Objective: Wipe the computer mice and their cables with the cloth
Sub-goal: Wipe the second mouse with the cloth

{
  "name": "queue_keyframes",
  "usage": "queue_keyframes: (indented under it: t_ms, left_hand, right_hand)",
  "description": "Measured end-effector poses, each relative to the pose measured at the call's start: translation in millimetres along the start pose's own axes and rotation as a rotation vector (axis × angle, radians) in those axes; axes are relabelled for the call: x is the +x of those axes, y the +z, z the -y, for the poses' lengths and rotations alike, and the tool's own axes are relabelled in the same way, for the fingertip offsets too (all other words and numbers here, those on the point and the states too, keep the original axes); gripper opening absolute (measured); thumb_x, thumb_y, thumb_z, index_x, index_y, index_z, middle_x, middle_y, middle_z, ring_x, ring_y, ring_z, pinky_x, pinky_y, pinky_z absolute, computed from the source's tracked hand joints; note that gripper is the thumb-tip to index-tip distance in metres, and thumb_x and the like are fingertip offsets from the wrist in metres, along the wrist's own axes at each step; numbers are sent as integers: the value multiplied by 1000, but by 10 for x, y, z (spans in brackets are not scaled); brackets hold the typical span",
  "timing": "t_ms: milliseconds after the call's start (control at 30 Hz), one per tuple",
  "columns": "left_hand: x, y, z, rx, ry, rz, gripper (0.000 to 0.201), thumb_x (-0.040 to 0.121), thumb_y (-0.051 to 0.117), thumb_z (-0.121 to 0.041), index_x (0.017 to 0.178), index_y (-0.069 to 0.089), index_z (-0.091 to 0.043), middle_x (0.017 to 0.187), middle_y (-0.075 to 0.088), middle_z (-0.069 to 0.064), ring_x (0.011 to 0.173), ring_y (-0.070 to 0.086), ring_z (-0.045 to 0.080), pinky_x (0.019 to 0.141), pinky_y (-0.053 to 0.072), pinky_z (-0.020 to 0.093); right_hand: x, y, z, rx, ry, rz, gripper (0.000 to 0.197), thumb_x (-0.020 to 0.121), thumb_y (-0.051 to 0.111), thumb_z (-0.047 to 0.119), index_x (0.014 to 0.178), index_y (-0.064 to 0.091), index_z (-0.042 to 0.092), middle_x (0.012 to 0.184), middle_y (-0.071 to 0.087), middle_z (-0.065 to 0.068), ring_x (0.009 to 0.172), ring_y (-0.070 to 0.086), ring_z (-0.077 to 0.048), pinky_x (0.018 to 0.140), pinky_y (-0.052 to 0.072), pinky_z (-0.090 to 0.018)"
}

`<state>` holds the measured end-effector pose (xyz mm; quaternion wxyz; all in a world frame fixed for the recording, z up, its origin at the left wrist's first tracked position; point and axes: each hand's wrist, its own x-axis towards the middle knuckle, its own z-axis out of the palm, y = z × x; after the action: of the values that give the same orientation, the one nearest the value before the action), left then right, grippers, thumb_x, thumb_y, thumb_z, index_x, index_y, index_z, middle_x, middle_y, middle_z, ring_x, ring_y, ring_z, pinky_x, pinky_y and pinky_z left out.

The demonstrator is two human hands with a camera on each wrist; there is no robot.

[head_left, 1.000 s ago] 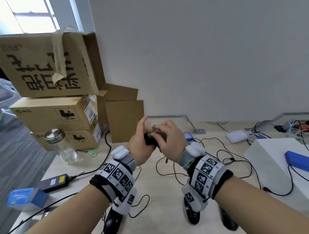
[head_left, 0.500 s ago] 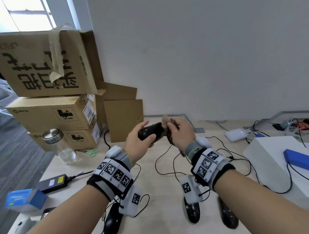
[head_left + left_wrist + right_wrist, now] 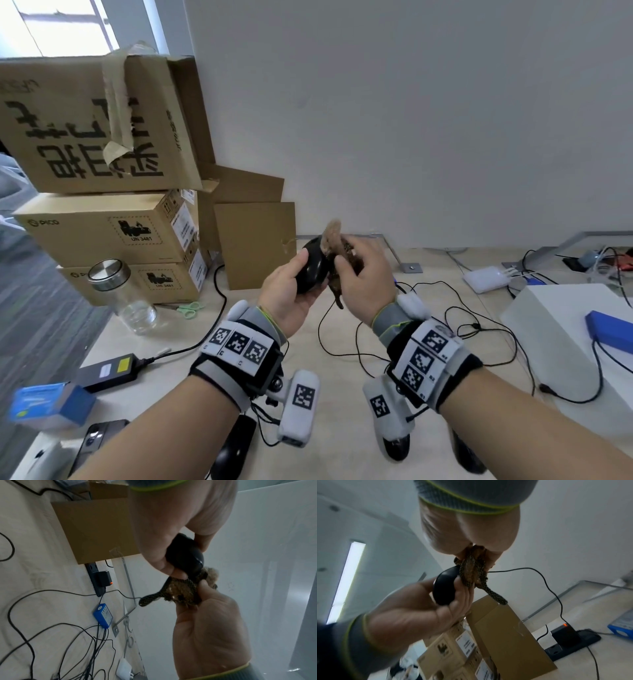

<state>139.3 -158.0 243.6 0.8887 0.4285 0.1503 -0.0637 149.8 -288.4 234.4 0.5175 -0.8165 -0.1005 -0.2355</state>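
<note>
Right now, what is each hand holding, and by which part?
Left hand grips the black mouse around its body; right hand pinches the bunched brown cloth.

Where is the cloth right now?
The cloth is bunched in the right hand, held up above the desk at the centre of the head view and pressed against the black mouse that the left hand grips.

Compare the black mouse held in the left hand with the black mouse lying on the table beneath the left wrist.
The held black computer mouse is lifted clear of the beige table; the black mouse below the left wrist lies on it. The left hand grips the first, with the brown cloth against it; the second lies untouched. Both are black.
</note>
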Motion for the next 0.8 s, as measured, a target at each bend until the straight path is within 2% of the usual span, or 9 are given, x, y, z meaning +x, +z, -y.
queue_keyframes:
  t_ms: [100,200,267,367,433,567,633,733,800]
  left_hand:
    - [-8,44,-13,89,-4,-50,25,98,54,-31,97,68,-11,74,64,5,59,53,14,53,43,24]
    - [1,26,-14,179,-32,-31,28,95,56,-36,96,72,-13,69,57,3,54,41,12,50,32,24]
    - [2,17,-36,212,-47,-46,27,97,52,-34,94,64,-10,68,52,4,52,39,13,45,31,23]
    - [-30,49,-69,267,-69,-38,24,99,48,-32,89,54,-11,67,47,5,50,40,14,40,31,22]
    - [-34,58,-74,285,-64,-37,24,100,47,-31,90,54,-11,67,49,5,49,41,14,41,31,22]
    - [-26,58,-58,294,-22,-21,26,101,42,-27,94,64,-14,73,58,6,52,47,13,42,35,22]
    - [-46,44,-58,313,-24,-6,26,101,43,-27,91,63,-14,66,57,5,49,45,13,41,33,22]
    - [-74,7,-81,331,-39,12,20,101,47,-28,92,57,-13,64,51,5,45,41,13,41,32,22]
    - [-97,5,-104,344,-21,49,17,100,48,-27,102,58,-13,71,53,7,49,46,15,45,38,25]
  right_hand:
    - [-167,41,10,-40,-187,126,41,78,62,14,119,65,12,105,58,-4,97,49,-4,89,38,-10]
    - [-147,11,-43,-94,-253,176,36,79,66,17,115,65,15,104,60,-1,97,51,-5,85,41,-14]
    - [-28,-8,-81,-104,-195,129,29,81,65,21,109,67,16,100,63,-1,94,51,-6,83,41,-15]
    - [168,-32,-133,-129,47,26,19,87,62,26,102,66,15,95,63,-4,91,55,-17,80,42,-27]
    - [139,-7,-114,-130,76,17,18,88,61,26,101,64,15,95,63,-5,88,55,-18,77,41,-30]
    - [-122,65,45,-107,-187,185,27,81,61,25,104,66,13,99,60,-2,92,53,-12,79,41,-24]
    - [-72,24,8,-129,-222,187,25,81,60,26,101,66,12,95,59,-1,89,50,-10,75,37,-21]
    - [161,-79,-134,-186,-72,94,16,89,57,25,91,64,10,89,58,-3,85,49,-14,69,29,-20]
    - [276,-134,-217,-182,99,75,14,94,57,23,85,60,13,85,60,-2,84,53,-20,69,31,-24]
